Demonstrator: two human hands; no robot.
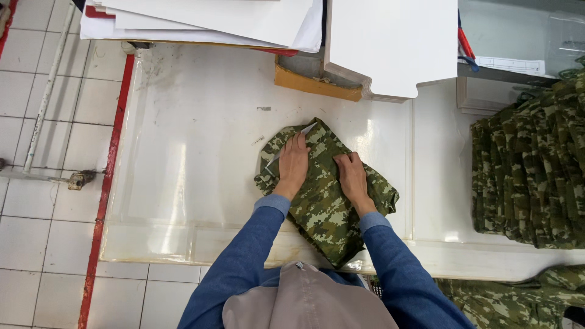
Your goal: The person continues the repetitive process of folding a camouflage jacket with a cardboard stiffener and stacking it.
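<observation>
While both palms press flat, fingers together, left hand (293,163) & right hand (351,173) lie atop folded camo garment (323,201) mid white table (195,152); camo stack (527,176) to the right.

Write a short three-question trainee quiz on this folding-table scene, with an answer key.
1. True or false: both hands press flat on the camouflage garment.
2. What lies to the right of the white table?
A. a stack of folded camouflage pieces
B. a pile of red towels
C. a row of bottles
3. What pale thing pokes out from under the garment near the left hand?

Key
1. True: the left hand and the right hand lie palm down on it.
2. A: the stack of folded camouflage pieces.
3. A white sheet, seemingly card or paper, mostly hidden.
</observation>
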